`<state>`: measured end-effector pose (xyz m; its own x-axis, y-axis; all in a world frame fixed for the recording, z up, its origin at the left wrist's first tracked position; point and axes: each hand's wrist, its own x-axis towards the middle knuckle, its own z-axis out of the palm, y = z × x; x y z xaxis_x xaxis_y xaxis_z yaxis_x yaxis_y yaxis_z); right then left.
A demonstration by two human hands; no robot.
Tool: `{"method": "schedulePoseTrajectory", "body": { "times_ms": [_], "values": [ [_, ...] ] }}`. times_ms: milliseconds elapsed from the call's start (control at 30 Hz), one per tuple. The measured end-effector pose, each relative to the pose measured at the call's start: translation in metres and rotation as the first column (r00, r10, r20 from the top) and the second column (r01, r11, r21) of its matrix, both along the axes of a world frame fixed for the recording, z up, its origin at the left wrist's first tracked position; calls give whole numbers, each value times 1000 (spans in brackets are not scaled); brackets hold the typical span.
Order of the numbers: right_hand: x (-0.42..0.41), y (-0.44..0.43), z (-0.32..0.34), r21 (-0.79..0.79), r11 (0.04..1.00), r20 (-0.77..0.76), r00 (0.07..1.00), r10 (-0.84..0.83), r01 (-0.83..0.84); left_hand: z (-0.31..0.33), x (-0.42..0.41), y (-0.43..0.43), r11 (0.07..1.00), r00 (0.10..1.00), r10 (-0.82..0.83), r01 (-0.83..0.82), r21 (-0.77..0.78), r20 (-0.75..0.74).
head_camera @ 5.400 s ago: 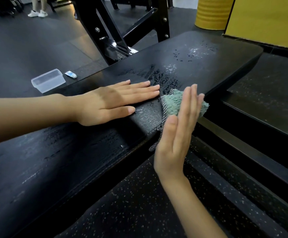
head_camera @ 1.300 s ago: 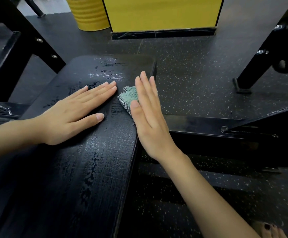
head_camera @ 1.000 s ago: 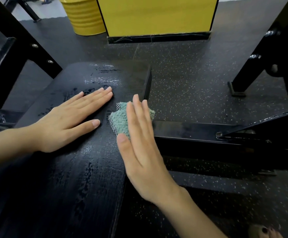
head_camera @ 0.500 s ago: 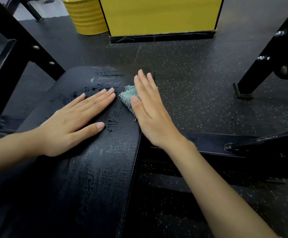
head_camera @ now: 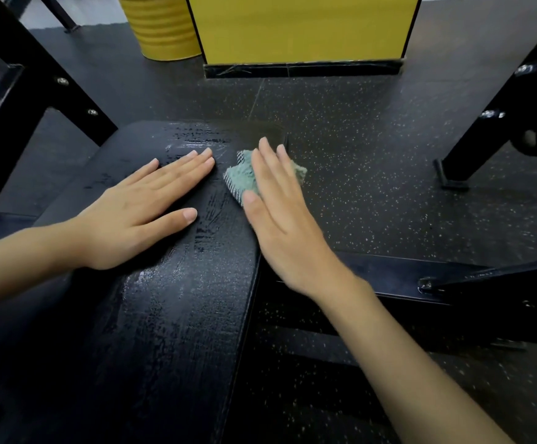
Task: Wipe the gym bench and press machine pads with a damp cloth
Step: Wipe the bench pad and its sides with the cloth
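Black rubber gym floor flecked with white, closed at the far side by a yellow panel with a ribbed yellow drum to its left. Black steel frame members stand at the left and right, and a low base rail lies on the floor at the right.

The black bench pad has its long axis running from the near lower left away to a rounded far end that points toward the yellow panel; its surface shows wet streaks.

The left hand lies flat and palm down on the pad, fingers straight and together, pointing toward the far right.

The teal cloth sits bunched at the pad's right edge near the far end, part of it past the edge. The right hand presses on it with straight fingers, thumb alongside; it does not curl around the cloth. The two hands lie close together but apart.
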<state>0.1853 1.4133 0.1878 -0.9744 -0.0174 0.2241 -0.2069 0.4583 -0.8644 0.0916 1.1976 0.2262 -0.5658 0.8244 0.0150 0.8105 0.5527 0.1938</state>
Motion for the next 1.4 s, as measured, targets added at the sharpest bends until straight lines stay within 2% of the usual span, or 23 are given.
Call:
{"method": "schedulePoseTrajectory", "body": {
  "times_ms": [133,400,633,767,1033,1133,1267,1400],
  "values": [
    [19,-9,-5,-18,999,-30,999,36,-36,1,-4,3,1000,1000,1,-1,2,5],
    [-20,2,-6,55,998,-78,997,-18,23,1,-10,6,1000,1000,23,-23,-11,13],
    [-46,14,4,172,984,5,999,-42,40,1,-10,8,998,998,58,-58,-12,17],
    [-39,13,11,294,956,58,998,-19,1,3,-7,10,997,997,80,-79,-11,19],
    [-13,-2,26,385,922,47,999,28,-43,1,27,-3,974,975,222,-221,-55,14],
    [3,-13,33,496,864,55,996,70,-88,1,53,-17,973,973,229,-228,-44,18],
    [21,-34,43,663,735,59,989,138,-142,2,81,-36,963,964,266,-265,-55,3],
    [32,-60,49,742,641,77,974,211,-197,2,103,-55,952,954,300,-300,-63,-4]
  ]
}}
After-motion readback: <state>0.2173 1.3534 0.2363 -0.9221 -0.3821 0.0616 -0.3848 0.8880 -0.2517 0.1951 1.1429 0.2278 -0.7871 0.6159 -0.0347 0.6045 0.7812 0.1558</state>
